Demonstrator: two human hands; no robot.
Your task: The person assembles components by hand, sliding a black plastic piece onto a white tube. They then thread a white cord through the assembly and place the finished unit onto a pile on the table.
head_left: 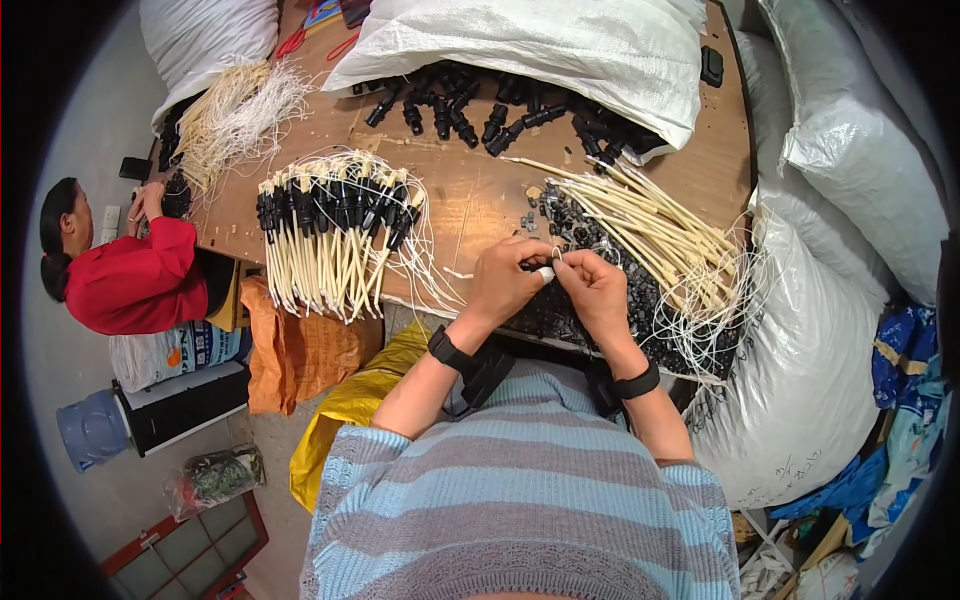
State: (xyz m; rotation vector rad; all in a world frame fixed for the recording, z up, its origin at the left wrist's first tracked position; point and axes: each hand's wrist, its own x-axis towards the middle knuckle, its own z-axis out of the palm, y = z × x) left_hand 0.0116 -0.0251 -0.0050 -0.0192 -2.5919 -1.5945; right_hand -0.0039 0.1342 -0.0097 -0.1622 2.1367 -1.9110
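Both hands meet over the near edge of the table. My left hand (503, 277) is closed in a pinch, with something white over its thumb tip. Against it, my right hand (597, 292) pinches too. A thin white cord (557, 254) shows between the fingertips; its ends are hidden by the fingers. Small black plastic pieces (640, 300) lie in a loose heap beneath and beside the right hand. Right of the hands rests a bundle of cream rods (650, 220) with thin white cords trailing off. To the left, cream rods with black plastic fittings (335, 210) lie in a row.
A white woven sack (540, 60) spills black ribbed fittings (450, 110) at the table's far side. Full white sacks (800, 400) crowd the right edge. Another person in a red top (135, 275) works at the left end, near more corded rods (225, 125). Orange sacking (300, 350) hangs below the table.
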